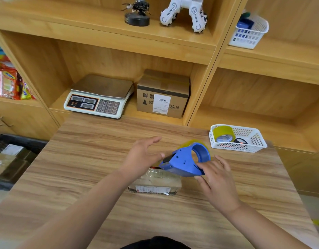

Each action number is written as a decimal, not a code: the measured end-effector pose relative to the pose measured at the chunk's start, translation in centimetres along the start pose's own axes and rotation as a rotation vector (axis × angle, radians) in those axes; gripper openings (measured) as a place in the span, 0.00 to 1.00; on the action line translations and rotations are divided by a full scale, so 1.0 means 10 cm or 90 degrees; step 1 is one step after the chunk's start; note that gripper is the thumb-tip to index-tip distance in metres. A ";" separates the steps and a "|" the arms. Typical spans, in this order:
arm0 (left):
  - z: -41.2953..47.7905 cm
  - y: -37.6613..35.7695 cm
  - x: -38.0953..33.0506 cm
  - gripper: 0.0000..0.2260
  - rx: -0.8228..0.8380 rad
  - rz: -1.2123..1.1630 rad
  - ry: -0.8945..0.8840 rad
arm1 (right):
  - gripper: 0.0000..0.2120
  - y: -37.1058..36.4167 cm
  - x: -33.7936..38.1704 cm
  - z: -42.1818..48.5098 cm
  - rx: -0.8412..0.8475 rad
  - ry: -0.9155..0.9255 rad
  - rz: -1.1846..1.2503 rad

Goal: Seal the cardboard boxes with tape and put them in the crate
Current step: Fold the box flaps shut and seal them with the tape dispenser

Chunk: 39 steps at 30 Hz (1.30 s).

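Straight ahead, a wood-grain bench [83,177] butts against wooden shelving [119,56] that carries a weighing scale [99,99] and, just beside it, a labelled carton [162,94]. At the bench's far right corner sits a white basket [259,139] with a yellowish tape roll [224,133] inside. Off the left edge, lower down, a dark crate [20,141] holds cardboard packages.

Both hands reach over the middle of the bench. The left hand [142,155] is spread, fingers straight, its thumb at the front end of a blue tape dispenser [183,162]. The right hand [219,182] pinches the dispenser's rear end between thumb and fingers, holding it tilted above a small cardboard box [155,182].

That box lies flat near the bench's middle, glossy with clear tape, with a printed label on its near side.
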<state>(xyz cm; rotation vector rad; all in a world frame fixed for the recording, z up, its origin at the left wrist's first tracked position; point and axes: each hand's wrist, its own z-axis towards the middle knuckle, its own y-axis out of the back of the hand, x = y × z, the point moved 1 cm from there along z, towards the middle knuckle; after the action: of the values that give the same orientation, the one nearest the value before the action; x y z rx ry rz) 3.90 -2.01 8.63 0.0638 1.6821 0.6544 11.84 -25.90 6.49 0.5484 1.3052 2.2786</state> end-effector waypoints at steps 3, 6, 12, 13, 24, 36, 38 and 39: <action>-0.04 0.03 -0.05 0.09 0.016 -0.060 0.035 | 0.14 0.02 0.04 0.02 0.007 0.001 0.012; -0.07 0.05 -0.08 0.08 0.003 -0.109 0.046 | 0.13 0.04 0.07 0.04 0.012 0.004 0.030; -0.09 0.09 -0.10 0.09 -0.040 -0.159 0.064 | 0.12 0.05 0.14 0.12 0.056 -0.010 0.075; -0.09 0.09 -0.10 0.08 -0.039 -0.161 0.070 | 0.13 0.04 0.15 0.12 0.068 -0.018 0.084; -0.11 0.05 -0.01 0.05 -0.054 -0.195 0.167 | 0.37 0.05 0.25 0.18 0.127 -0.012 0.041; -0.07 0.11 0.06 0.05 -0.022 -0.215 0.219 | 0.29 0.08 0.13 0.25 0.107 0.077 0.009; -0.04 0.15 0.07 0.06 -0.015 -0.218 0.220 | 0.28 0.09 0.12 0.26 0.118 0.066 0.022; -0.03 0.16 0.07 0.06 -0.009 -0.216 0.219 | 0.28 0.09 0.12 0.26 0.126 0.060 0.028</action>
<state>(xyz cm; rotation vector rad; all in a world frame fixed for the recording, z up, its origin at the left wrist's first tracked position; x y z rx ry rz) 2.93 -0.51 8.74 -0.3552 1.9574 0.4360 12.09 -23.81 8.69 0.5463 1.5923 2.2478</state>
